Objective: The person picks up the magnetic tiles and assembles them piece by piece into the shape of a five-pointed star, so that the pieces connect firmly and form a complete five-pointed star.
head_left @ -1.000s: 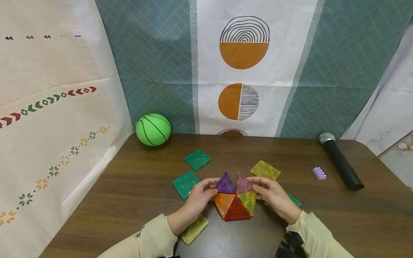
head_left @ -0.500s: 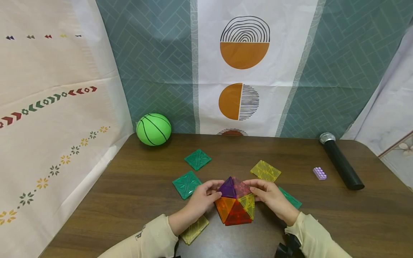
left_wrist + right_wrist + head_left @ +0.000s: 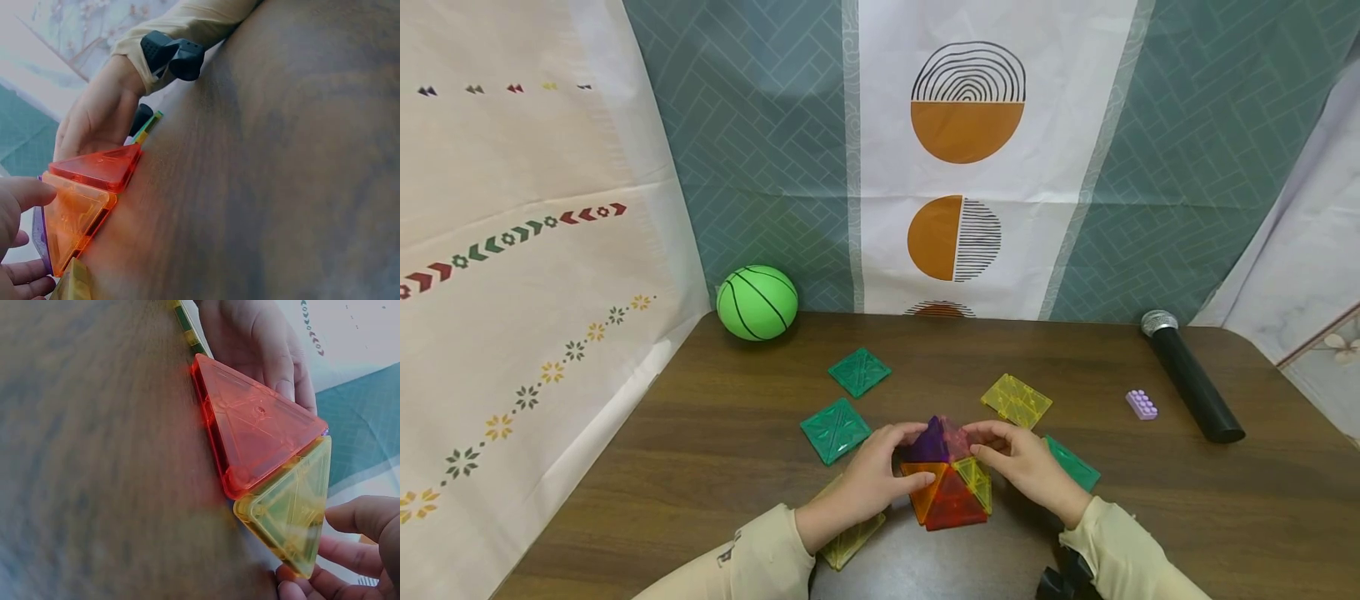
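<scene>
A red triangle tile [image 3: 256,428] joins a yellow triangle tile [image 3: 290,515], fingers [image 3: 365,519] alongside.

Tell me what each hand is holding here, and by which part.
Both grip the tile pyramid: the left hand on its purple-orange left side, the right hand on its pink-yellow right side, near the peak.

A cluster of translucent plastic triangle tiles [image 3: 947,475] stood on the brown wooden table, folded up into a shallow pyramid-like dome. The red triangle tile [image 3: 953,506] faced the person, flanked by an orange triangle tile [image 3: 919,492] on the left and a yellow triangle tile [image 3: 976,482] on the right. At the far side, a purple triangle tile [image 3: 929,446] and a pink triangle tile [image 3: 956,439] leaned inward, meeting at the raised peak.
</scene>
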